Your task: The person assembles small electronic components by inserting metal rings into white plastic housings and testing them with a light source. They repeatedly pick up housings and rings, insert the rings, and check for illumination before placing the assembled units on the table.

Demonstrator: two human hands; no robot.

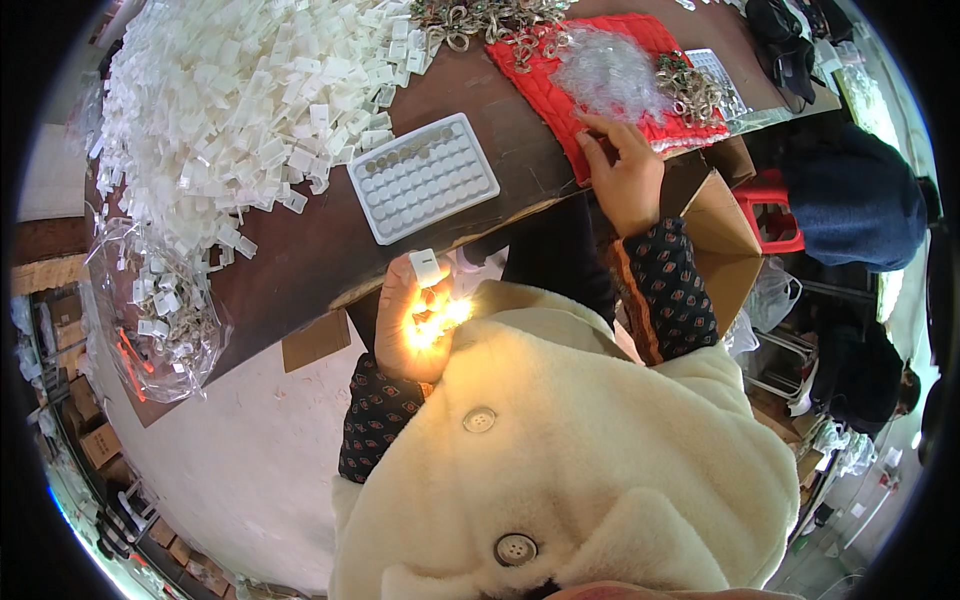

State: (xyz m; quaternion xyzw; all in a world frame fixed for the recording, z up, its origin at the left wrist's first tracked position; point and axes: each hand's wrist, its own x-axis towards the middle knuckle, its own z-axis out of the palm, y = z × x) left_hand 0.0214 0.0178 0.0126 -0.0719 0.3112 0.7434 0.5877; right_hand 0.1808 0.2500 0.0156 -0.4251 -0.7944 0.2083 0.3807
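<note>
In my left hand [398,325] is a small white plastic case [425,267] with a slot in its face, held upright at the fingertips. A bright warm-yellow glow [437,320] shines out of the same hand and washes out what makes it. My right hand [627,177] hovers at the near edge of a red quilted cloth [645,38], thumb and fingers apart, with nothing visible in it. Just beyond its fingertips lies a heap of clear plastic film [607,75]. Beside that heap is a bundle of coiled wire strings [690,90].
A white tray of round cells [425,185] holds several coin-shaped discs at its far end. White plastic cases [250,95] are piled on the brown table [520,125]. A clear bag [165,320] lies at the left. An open carton [720,235] and red stool [770,215] stand right, near another person [850,200].
</note>
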